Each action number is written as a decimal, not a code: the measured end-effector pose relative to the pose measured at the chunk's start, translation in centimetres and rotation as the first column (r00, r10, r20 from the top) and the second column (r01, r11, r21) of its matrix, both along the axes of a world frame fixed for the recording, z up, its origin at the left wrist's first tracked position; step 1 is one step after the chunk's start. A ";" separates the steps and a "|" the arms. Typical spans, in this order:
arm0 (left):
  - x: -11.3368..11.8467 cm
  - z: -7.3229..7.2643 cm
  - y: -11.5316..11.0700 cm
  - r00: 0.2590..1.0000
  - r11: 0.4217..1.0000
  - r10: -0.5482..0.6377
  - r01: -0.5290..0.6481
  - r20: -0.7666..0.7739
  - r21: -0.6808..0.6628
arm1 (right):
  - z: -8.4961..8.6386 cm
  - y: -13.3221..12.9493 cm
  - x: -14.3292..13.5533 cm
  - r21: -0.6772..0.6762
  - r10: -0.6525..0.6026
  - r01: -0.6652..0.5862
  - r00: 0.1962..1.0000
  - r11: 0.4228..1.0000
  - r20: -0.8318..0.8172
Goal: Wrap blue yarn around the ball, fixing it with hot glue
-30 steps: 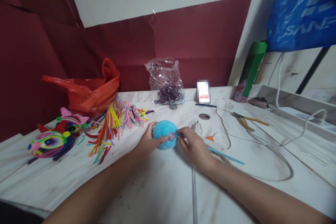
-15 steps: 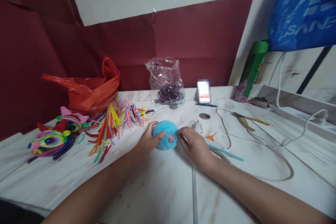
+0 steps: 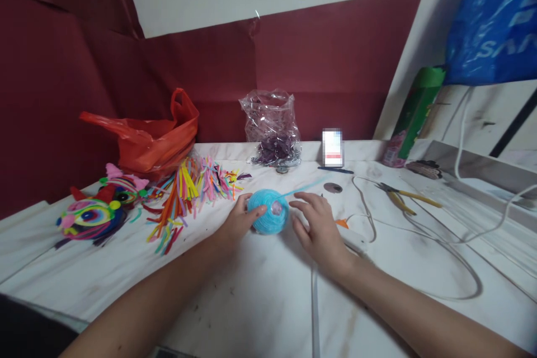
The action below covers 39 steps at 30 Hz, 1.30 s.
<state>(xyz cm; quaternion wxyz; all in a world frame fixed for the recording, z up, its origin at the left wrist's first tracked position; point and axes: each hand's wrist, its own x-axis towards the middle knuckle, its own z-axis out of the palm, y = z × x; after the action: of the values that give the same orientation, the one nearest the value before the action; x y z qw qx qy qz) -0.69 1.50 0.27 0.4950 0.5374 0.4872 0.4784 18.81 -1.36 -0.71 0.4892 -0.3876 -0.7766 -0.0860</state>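
A light-blue ball (image 3: 266,225), wound round with fuzzy strand and showing a pale pinkish round spot, is held over the middle of the table. My left hand (image 3: 242,221) grips it from the left, the thumb pressed on its front. From its upper right side a loose light-blue strand (image 3: 304,187) sticks out, blurred towards its tip. My right hand (image 3: 321,229) is just right of the ball, fingers apart and curved, apparently holding nothing. Partly hidden behind that hand lies a white glue gun (image 3: 354,240) with an orange trigger.
Colourful pipe cleaners (image 3: 188,182) and decorated animal heads (image 3: 90,218) lie left, before a red bag (image 3: 155,142). A clear bag (image 3: 272,123) and phone (image 3: 333,148) stand behind. Pliers (image 3: 413,197), a looping white cable (image 3: 465,265) and a green can (image 3: 415,117) are right.
My right fingers have come off the ball and spread apart. The blue strand, which pointed down to the right beyond my right hand, now points up to the right. The view shifted slightly.
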 end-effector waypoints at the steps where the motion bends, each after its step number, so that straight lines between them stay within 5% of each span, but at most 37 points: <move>1: 0.0 0.0 0.0 1.000 1.000 0.000 0.001 0.031 -0.020 | -0.1 0.0 0.0 -0.027 0.027 -0.027 1.000 0.999 -0.007; 9: -0.1 0.1 -0.1 0.992 0.997 -0.046 0.053 0.117 -0.056 | -1.4 0.7 -0.4 -0.441 0.052 -0.107 0.990 0.891 -0.134; 14: 0.0 0.4 -0.6 0.988 0.997 -0.066 0.072 0.143 -0.036 | -1.3 0.6 -0.3 -0.385 0.089 -0.135 0.987 0.913 -0.136; 20: -0.2 1.0 -0.4 0.999 1.000 -0.011 0.011 -0.052 0.004 | -1.9 0.7 -0.2 -0.324 0.127 -0.147 0.988 0.934 -0.085; 26: -0.9 1.0 0.0 0.980 0.994 -0.104 0.109 -0.168 0.023 | -2.1 0.8 -0.3 -0.315 0.171 -0.182 0.983 0.932 -0.063; 32: -0.3 1.3 -0.6 0.994 0.995 -0.095 0.095 0.045 0.003 | -0.9 0.1 -0.3 -0.241 0.133 -0.157 0.985 0.958 -0.114; 39: 0.2 1.2 -0.8 0.999 0.998 -0.032 0.032 0.009 0.052 | -0.3 -1.0 -0.7 -0.071 0.141 -0.130 0.974 0.989 0.175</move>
<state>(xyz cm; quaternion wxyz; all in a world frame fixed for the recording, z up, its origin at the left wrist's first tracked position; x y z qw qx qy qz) -0.49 0.72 1.46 0.4907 0.5555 0.4636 0.4855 18.13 -2.34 -0.98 0.4103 -0.3386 -0.8444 -0.0639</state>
